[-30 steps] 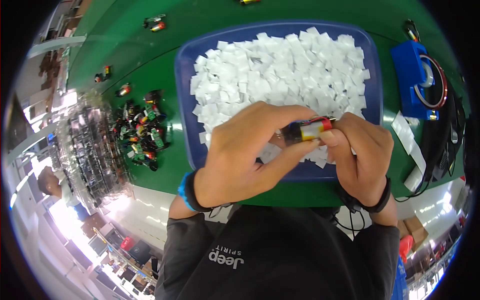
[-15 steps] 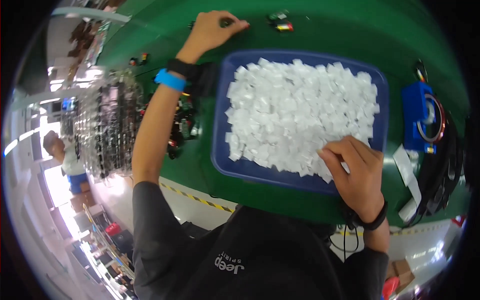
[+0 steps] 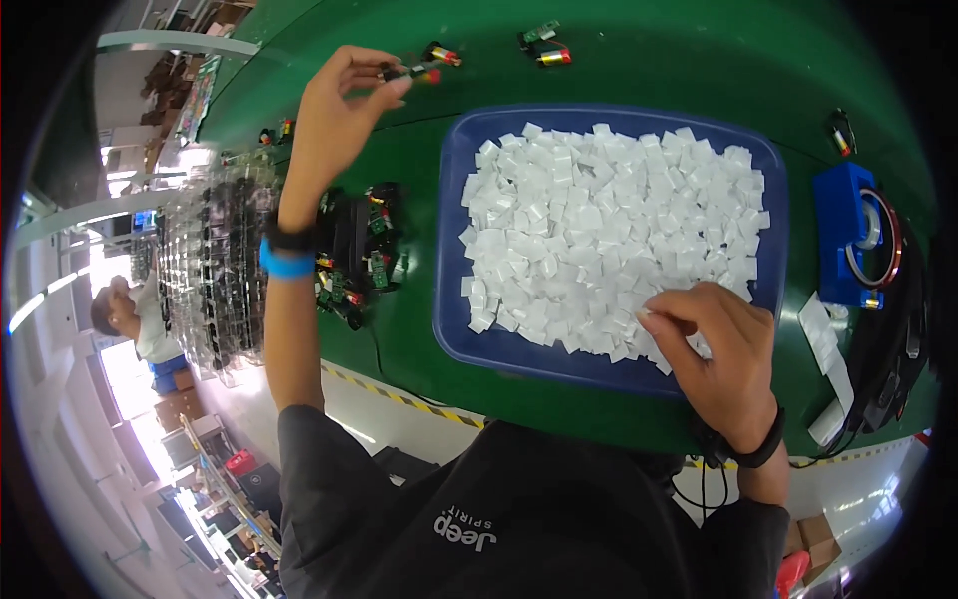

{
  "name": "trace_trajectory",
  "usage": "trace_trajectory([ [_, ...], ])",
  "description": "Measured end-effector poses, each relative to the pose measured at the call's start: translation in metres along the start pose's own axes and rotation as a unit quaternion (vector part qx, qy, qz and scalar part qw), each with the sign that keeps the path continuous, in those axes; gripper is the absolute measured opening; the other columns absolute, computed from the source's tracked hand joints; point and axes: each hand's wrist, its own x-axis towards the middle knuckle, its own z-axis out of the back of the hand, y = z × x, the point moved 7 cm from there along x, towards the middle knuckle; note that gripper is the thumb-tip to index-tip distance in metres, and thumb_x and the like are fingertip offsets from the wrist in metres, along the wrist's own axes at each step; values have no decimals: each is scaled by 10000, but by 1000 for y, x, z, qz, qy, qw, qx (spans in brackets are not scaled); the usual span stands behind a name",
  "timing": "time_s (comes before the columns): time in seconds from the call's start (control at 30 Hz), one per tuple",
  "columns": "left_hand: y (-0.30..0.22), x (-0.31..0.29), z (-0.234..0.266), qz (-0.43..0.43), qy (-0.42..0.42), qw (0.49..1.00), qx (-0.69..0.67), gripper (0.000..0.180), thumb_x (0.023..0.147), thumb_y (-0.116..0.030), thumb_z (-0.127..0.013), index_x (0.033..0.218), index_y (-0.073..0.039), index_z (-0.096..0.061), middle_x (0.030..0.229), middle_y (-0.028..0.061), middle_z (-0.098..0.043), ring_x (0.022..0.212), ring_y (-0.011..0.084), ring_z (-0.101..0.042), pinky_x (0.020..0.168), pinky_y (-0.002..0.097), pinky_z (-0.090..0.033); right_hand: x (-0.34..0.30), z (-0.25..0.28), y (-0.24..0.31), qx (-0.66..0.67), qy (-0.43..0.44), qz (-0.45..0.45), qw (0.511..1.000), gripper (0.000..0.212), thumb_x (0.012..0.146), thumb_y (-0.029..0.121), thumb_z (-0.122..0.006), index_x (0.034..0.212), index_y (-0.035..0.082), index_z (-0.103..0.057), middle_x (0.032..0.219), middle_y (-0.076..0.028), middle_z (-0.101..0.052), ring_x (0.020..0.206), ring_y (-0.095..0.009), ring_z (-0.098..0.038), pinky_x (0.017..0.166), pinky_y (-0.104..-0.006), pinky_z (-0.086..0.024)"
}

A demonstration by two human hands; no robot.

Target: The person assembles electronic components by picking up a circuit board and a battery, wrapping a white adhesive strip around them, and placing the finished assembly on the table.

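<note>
Blurred battery part (image 3: pixel 417 75), long axis roughly sideways, red end (image 3: pixel 432 76) rightward

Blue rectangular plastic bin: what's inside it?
A heap of small white squarish pieces. Whatever lies beneath them in the bin is covered; the right hand hides the near right corner.

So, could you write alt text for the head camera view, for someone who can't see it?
A person's left hand holds a wired battery-and-circuit-board assembly above a green table; the right hand, curled, is over a blue plastic bin of small white squares. More such assemblies lie piled left of the bin.
</note>
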Motion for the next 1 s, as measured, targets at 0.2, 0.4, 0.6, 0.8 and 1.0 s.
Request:
trace_trajectory([
  [0.2,-114,-91,-97,83,118,963,-229,353,793,94,-669,1123,-15,-607,1067,94,-607,984,171,-630,810,280,-576,2,2,-8,88,-15,-60,994,261,750,-13,-766,988,29,-669,789,-96,-663,620,-190,-624,522,-250,-463],
  [0.4,-137,-103,-133,0,167,958,-233,314,789,93,-680,1084,13,-614,1133,138,-570,977,190,-621,796,274,-545,-5,-1,-13,20,0,54,998,311,769,-15,-755,1064,7,-656,871,-100,-677,681,-175,-652,557,-245,-494],
  [0.6,-143,-102,-129,-173,77,962,-198,194,679,113,-730,803,-35,-708,1166,166,-533,1009,275,-632,812,342,-572,-2,3,-17,176,-3,-57,983,248,826,-20,-713,1061,-23,-635,905,-97,-682,710,-146,-661,544,-238,-501],
  [0.8,-147,-104,-131,-169,45,974,-146,177,617,90,-760,701,-56,-706,1176,184,-530,1016,318,-631,821,401,-596,-10,-6,-42,377,7,-321,869,149,879,-16,-662,1022,-30,-622,914,-89,-681,716,-121,-658,558,-229,-524],
  [1.0,-149,-106,-129,-229,35,967,-105,148,620,52,-773,676,-73,-716,1162,191,-555,1031,312,-620,828,409,-592,-10,-10,-44,370,26,-296,881,145,881,-17,-658,1020,-32,-619,917,-90,-680,731,-116,-658,571,-220,-538],
])
